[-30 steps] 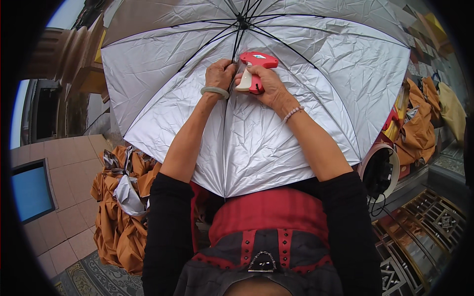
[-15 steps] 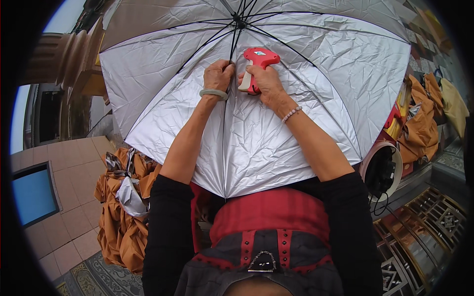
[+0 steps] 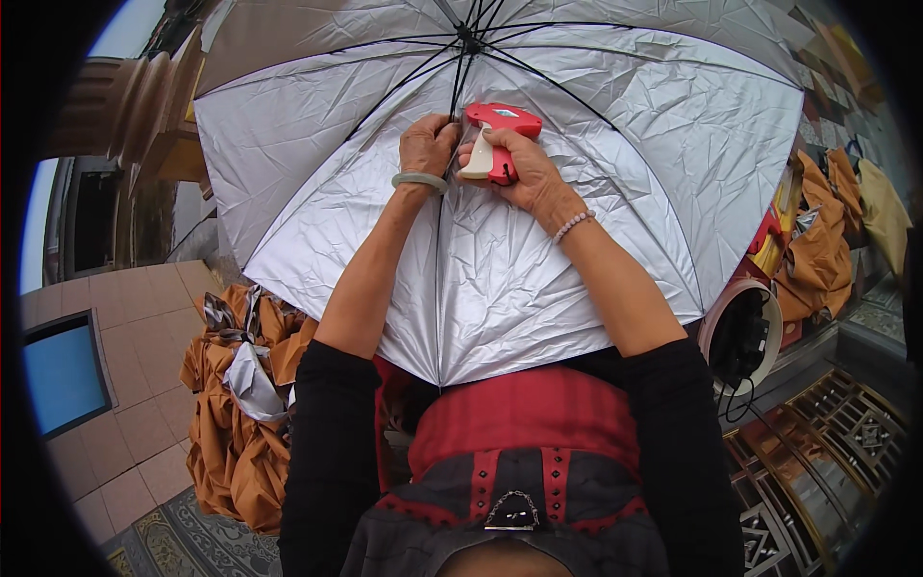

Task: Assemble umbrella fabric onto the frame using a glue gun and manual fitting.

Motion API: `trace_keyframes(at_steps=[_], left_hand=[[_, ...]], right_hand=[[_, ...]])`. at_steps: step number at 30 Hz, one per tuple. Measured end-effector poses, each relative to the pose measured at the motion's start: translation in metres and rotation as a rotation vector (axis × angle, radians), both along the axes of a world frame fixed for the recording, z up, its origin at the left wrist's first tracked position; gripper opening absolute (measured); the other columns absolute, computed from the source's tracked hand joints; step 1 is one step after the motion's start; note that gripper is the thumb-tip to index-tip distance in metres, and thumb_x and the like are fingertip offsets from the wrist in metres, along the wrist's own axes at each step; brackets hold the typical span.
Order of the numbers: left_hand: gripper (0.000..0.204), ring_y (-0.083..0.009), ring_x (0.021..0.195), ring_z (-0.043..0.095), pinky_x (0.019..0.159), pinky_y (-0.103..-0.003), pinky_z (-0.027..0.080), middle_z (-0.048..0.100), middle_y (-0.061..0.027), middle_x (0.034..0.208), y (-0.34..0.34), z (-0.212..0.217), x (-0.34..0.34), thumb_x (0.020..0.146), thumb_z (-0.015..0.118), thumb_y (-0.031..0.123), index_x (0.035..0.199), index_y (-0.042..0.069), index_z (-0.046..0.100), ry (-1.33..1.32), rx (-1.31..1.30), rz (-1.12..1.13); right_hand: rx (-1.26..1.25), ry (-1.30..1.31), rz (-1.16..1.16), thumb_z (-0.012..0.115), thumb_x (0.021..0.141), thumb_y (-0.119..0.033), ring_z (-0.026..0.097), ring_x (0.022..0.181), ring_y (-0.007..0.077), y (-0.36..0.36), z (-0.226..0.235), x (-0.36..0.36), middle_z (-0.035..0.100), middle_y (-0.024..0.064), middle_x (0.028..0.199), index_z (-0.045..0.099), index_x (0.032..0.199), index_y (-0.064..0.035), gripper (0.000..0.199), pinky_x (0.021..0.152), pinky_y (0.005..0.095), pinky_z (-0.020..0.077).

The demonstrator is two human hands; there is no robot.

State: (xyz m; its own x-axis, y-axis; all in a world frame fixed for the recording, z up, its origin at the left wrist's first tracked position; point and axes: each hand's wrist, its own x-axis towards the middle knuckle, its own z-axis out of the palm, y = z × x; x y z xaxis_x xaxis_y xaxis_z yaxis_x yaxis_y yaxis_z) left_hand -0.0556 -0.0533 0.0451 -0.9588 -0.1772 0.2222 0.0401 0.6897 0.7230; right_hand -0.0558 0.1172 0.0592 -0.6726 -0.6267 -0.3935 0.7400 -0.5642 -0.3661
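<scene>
An open umbrella [image 3: 519, 308] with a crinkled silver inner side and black ribs spreads in front of me, its inside facing up. My left hand [image 3: 429, 146] is closed on one umbrella rib, near where it meets the silver cloth. In my right hand [image 3: 527, 171] is a red tagging gun [image 3: 514, 119] with a cream-white trigger. Its front end points left, close to the fingers of my left hand and the rib. The fingertips of my left hand are partly hidden, so I cannot tell whether the gun's tip touches the cloth.
Orange-brown cloth [image 3: 226, 433] lies heaped at my left, with a silver piece on it. More brown cloth [image 3: 817, 250] is piled at the right, beside a round pale container [image 3: 772, 332] holding black items. Patterned metal panels [image 3: 817, 452] lie at the lower right.
The tagging gun has turned and moved slightly left and down, its front end now nearer my left hand. My left hand keeps its hold on the rib.
</scene>
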Motion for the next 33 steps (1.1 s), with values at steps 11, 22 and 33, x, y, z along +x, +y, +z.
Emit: trace_keyframes(at_steps=[11,22,33], left_hand=[[0.019,-0.0049,0.064,0.051,0.057,-0.021,0.042,0.061,0.0011,0.074,0.002,0.01,-0.001,0.084,0.056,0.012,0.093,-0.002,0.066,-0.158,0.223,-0.055],[0.019,-0.0143,0.065,0.059,0.062,-0.028,0.046,0.065,-0.0097,0.075,-0.001,0.002,-0.004,0.08,0.058,0.015,0.091,0.002,0.066,-0.187,0.219,-0.03],[0.017,-0.0079,0.064,0.054,0.059,-0.024,0.044,0.063,-0.0025,0.072,0.006,0.012,0.002,0.083,0.055,0.013,0.09,0.001,0.066,-0.185,0.196,-0.054]], right_hand=[[-0.085,0.021,0.039,0.05,0.085,-0.012,0.064,0.08,0.0286,0.005,-0.004,-0.006,0.062,0.0197,0.092,0.045,0.11,0.0044,0.031,0.075,0.046,0.0547],[0.034,0.102,0.078,0.051,0.085,-0.011,0.065,0.079,0.028,0.007,0.002,-0.005,0.062,0.0213,0.092,0.043,0.113,0.0049,0.033,0.071,0.0434,0.0559],[0.077,0.065,0.158,0.052,0.085,-0.011,0.065,0.076,0.0269,0.004,0.006,-0.018,0.062,0.0199,0.09,0.047,0.108,0.0036,0.028,0.068,0.0428,0.0566]])
